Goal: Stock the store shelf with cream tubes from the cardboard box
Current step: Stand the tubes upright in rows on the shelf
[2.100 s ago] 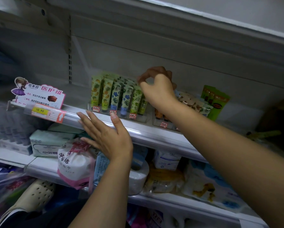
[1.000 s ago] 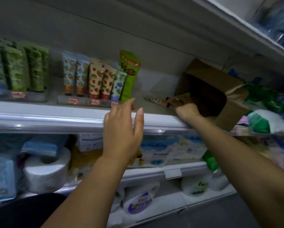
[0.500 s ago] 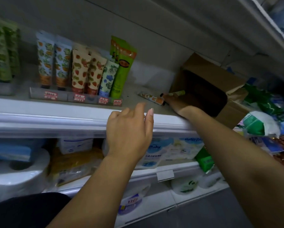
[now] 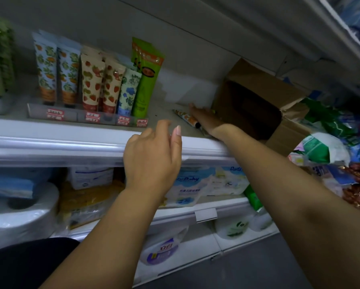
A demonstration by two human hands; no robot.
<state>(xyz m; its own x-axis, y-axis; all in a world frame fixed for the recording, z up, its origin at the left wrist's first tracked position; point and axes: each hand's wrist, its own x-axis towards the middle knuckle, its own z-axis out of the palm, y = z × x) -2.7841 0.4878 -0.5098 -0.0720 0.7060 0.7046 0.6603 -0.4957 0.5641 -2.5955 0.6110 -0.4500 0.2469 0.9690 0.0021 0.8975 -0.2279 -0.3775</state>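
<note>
Restocking step in hand looks like fetching the next tube from beside the box. Right hand (image 4: 204, 118) is stretched out over the white store shelf (image 4: 49, 147), right at the mouth of the brown cardboard box (image 4: 258, 94), which lies on its side at the shelf's right end with its dark opening facing out. Slim cream tube with orange print and black cap (image 4: 187, 119) lies flat on the shelf deck just left of that hand, touching or nearly so; too blurred to say which. Right hand's fingers point toward the back wall and look mostly straight, but blur hides the palm side, so cannot tell if it grips anything or is empty. Left hand (image 4: 152, 155) hovers in front of the shelf's front rail, fingers loosely curled, thumb up, holding nothing; cannot tell if it touches the rail. Row of upright printed cream tubes (image 4: 93, 84) stands in the clear plastic tray (image 4: 70, 116), tall green tube (image 4: 146, 76) at its right end. Judgement: task partway, with bare deck between tray and box. Next move likely calls for pinching the lying tube, standing it up and carrying it left to the tray, next to matching prints, without knocking the standing row
</note>
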